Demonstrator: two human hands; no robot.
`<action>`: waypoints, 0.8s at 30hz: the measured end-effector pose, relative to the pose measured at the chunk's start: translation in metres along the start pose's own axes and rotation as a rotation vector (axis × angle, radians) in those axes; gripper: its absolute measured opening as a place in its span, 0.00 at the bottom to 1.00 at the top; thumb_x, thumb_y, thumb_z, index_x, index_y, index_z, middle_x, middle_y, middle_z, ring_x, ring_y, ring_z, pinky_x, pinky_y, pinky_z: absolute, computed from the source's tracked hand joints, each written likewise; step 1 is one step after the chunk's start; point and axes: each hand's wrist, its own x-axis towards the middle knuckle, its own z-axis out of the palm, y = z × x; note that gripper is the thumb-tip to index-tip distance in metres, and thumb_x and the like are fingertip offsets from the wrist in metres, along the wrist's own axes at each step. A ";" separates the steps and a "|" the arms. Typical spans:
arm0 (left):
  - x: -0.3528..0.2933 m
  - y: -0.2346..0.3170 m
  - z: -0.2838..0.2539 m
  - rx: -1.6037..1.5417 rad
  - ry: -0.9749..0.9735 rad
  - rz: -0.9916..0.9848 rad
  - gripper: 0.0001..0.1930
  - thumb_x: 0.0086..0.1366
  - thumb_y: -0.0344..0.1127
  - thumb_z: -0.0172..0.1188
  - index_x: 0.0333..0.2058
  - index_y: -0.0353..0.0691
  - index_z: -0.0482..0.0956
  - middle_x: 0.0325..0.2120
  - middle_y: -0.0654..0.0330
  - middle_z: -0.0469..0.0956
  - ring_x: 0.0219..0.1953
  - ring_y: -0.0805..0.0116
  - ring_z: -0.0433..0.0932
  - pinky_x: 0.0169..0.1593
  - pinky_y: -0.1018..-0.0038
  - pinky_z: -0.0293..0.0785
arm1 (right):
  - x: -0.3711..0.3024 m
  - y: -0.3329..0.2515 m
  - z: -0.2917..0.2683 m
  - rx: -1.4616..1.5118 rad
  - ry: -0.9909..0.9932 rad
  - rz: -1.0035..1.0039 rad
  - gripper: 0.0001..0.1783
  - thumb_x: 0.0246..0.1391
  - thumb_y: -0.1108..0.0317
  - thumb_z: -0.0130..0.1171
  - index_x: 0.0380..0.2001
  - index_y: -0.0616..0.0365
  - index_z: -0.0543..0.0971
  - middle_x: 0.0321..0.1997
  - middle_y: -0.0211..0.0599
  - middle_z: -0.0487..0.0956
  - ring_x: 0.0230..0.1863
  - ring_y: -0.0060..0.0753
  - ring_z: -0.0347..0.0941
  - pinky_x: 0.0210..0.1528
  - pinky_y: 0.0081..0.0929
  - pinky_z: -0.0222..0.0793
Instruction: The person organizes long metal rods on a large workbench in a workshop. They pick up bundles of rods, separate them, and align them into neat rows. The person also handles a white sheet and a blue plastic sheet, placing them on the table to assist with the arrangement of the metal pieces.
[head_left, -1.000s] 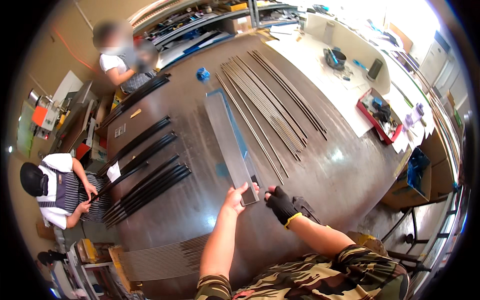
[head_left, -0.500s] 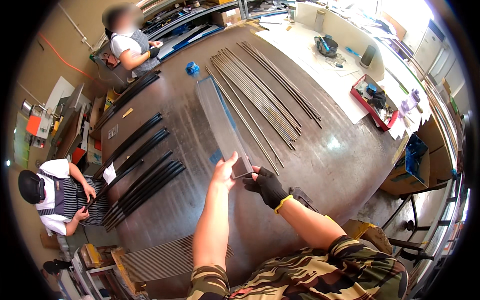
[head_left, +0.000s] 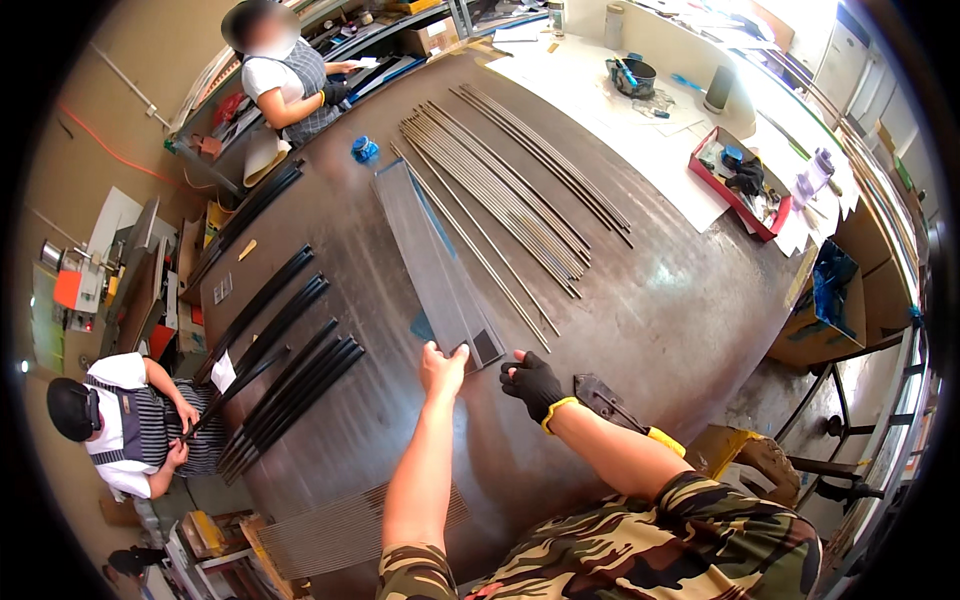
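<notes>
A long, flat grey strip (head_left: 430, 255) stretches away from me over the dark table, with a small dark rectangle (head_left: 486, 345) at its near end. My bare left hand (head_left: 443, 372) grips the strip's near left corner, thumb on top. Just right of that end is my right hand (head_left: 533, 386), in a black glove with a yellow cuff. Its fingers are curled and apart from the strip; whatever lies inside them is hidden. A bit of blue sheet (head_left: 422, 326) shows beside the strip's left edge. A black tool with a yellow handle (head_left: 664, 441) lies by my right wrist.
Thin metal rods (head_left: 500, 190) lie right of the strip, black tubes (head_left: 300, 400) at the left, more rods (head_left: 360, 530) near me. A blue roll (head_left: 364, 150), red tray (head_left: 740, 185) and black pot (head_left: 632, 78) stand farther off. Two people (head_left: 290, 85) work along the left side.
My right hand has come off the strip's near end and moved slightly right, its fingers curling. The strip's near end has been lowered toward the table, my left hand still on it.
</notes>
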 end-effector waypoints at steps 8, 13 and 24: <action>-0.014 0.069 0.025 0.342 0.103 -0.047 0.49 0.39 0.55 0.78 0.54 0.28 0.68 0.54 0.43 0.70 0.58 0.49 0.71 0.60 0.61 0.70 | 0.005 -0.020 0.032 -0.123 -0.251 -0.036 0.29 0.58 0.82 0.51 0.64 0.66 0.64 0.50 0.36 0.76 0.46 0.27 0.74 0.47 0.23 0.74; -0.008 0.088 0.027 0.436 0.145 -0.039 0.39 0.42 0.47 0.76 0.49 0.29 0.71 0.49 0.41 0.74 0.54 0.45 0.75 0.57 0.61 0.74 | 0.016 -0.001 0.021 -0.070 -0.261 -0.099 0.31 0.57 0.82 0.51 0.65 0.67 0.62 0.59 0.41 0.72 0.55 0.31 0.71 0.56 0.28 0.71; 0.018 0.089 -0.021 -0.173 -0.277 -0.162 0.19 0.49 0.29 0.69 0.37 0.33 0.69 0.23 0.57 0.77 0.23 0.67 0.79 0.24 0.68 0.78 | 0.019 0.020 0.011 -0.052 -0.178 -0.138 0.29 0.59 0.81 0.52 0.64 0.67 0.63 0.62 0.46 0.71 0.59 0.35 0.71 0.59 0.30 0.70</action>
